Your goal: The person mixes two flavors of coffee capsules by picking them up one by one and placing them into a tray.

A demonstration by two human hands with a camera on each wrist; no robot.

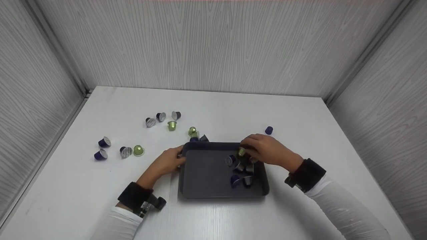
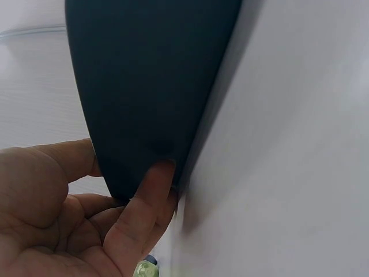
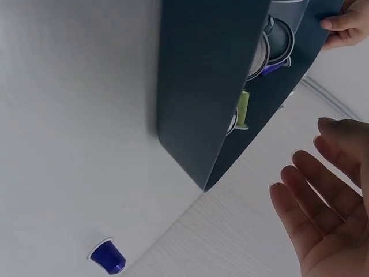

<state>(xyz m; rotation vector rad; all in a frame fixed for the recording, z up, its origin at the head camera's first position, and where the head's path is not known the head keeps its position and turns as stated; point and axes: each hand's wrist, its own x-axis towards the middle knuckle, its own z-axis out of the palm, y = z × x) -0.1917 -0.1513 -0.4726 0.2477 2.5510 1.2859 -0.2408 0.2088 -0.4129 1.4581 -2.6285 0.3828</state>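
A dark grey tray (image 1: pixel 206 176) lies on the table with several coffee capsules (image 1: pixel 247 181) in its right half. My left hand (image 1: pixel 167 160) grips the tray's left side near the far corner. In the left wrist view its thumb and fingers lie against the tray wall (image 2: pixel 144 86). Over the far right corner hovers my right hand (image 1: pixel 268 149), just above a green capsule (image 1: pixel 241 152). The right wrist view shows that hand (image 3: pixel 328 202) with spread, relaxed fingers and nothing in them.
A blue capsule (image 1: pixel 269 130) sits on the table beyond the right hand. Behind the tray's far left corner are green capsules (image 1: pixel 192 130) and dark ones (image 1: pixel 204 138). Several more capsules (image 1: pixel 126 152) are scattered to the left. Pale walls (image 1: pixel 213 46) enclose the back and sides.
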